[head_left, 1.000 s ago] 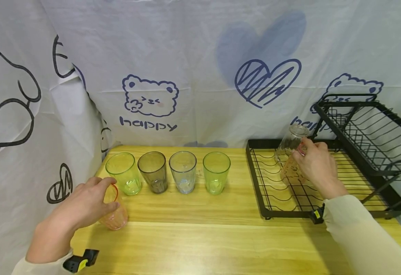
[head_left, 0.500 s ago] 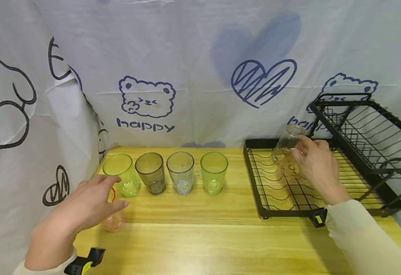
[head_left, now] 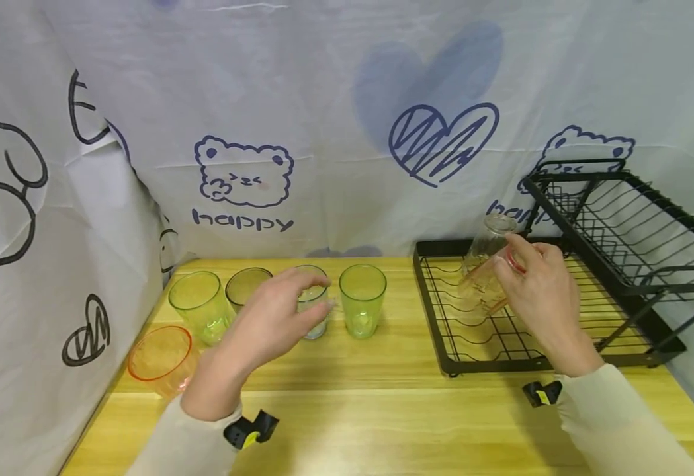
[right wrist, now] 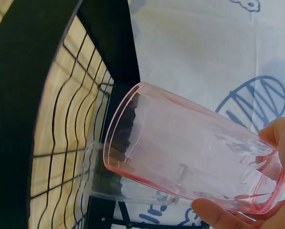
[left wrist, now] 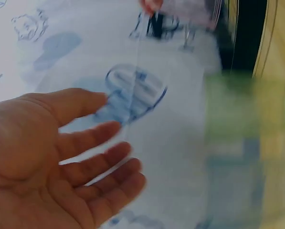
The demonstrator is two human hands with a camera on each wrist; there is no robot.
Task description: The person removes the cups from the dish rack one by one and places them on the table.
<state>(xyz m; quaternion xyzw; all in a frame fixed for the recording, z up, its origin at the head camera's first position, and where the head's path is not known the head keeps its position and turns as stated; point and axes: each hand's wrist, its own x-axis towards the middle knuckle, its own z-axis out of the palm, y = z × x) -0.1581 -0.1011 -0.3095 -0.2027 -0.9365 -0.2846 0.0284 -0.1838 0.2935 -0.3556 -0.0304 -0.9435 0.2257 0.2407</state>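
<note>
My right hand (head_left: 542, 294) grips a pink glass by its base, the mouth tilted down and left over the black dish rack (head_left: 436, 317). In the right wrist view this pink glass (right wrist: 180, 148) lies across the picture, rim toward the wires. Behind it a clear glass (head_left: 494, 235) stands upside down in the rack. My left hand (head_left: 269, 320) is in the air with nothing in it, fingers spread, partly hiding a smoky brown glass (head_left: 242, 287) and a bluish glass (head_left: 318, 324). An orange-rimmed pink glass (head_left: 159, 360) stands upright left of the left wrist.
A yellow-green glass (head_left: 200, 307) stands at the left end of the row and a green glass (head_left: 362, 301) at its right end, on the wooden table (head_left: 347, 423). The rack's raised upper tier (head_left: 644, 251) is at the right. A printed white cloth (head_left: 329, 132) hangs behind.
My left hand has let go of the orange-rimmed glass and moved right, over the row. The pink glass in my right hand has tilted further. The head view has shifted slightly.
</note>
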